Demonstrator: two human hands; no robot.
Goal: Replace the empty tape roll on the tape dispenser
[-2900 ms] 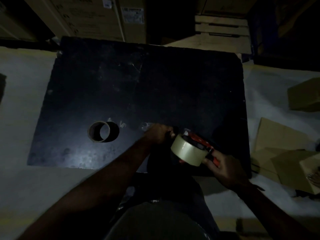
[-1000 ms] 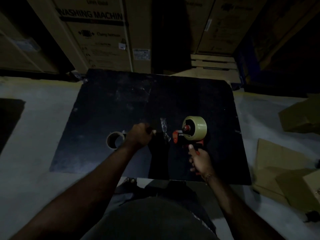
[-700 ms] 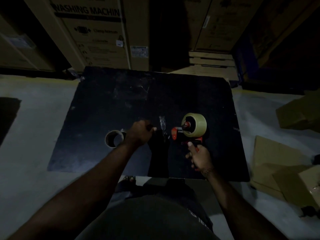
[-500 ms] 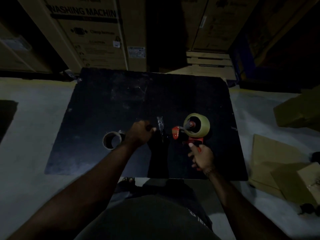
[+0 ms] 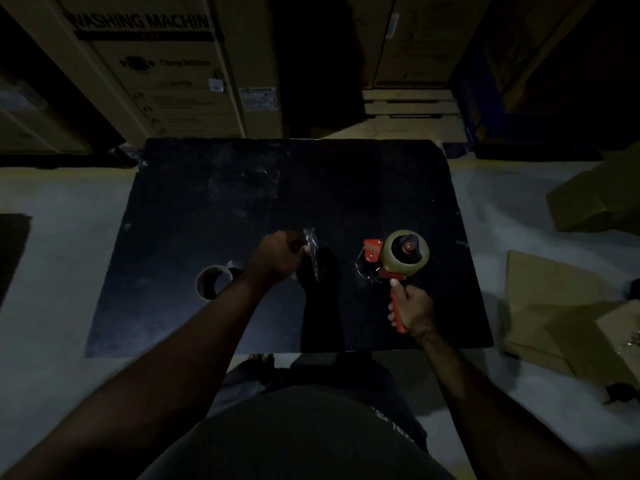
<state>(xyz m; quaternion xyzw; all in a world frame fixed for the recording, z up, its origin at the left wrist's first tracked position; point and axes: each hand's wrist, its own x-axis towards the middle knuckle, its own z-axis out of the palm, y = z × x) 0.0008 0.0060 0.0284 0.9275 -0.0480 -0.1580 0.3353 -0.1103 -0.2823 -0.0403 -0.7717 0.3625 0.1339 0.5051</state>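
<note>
A red tape dispenser (image 5: 374, 252) carries a full tan tape roll (image 5: 406, 253) and rests on a black board (image 5: 242, 188). My right hand (image 5: 410, 308) grips its red handle from below. My left hand (image 5: 277, 254) pinches a crumpled strip of clear tape (image 5: 311, 249) left of the dispenser. An empty cardboard tape core (image 5: 212, 281) lies on the board further left, beside my left forearm.
The black board lies on a pale floor. Large cardboard cartons (image 5: 166, 67) stand behind it, with a wooden pallet (image 5: 408, 105) at the back right. Flattened and loose cardboard boxes (image 5: 561, 306) lie on the floor to the right.
The dispenser has moved to the right, away from my left hand, widening the gap to the clear strip. My left hand has stayed in place. The empty core has not moved.
</note>
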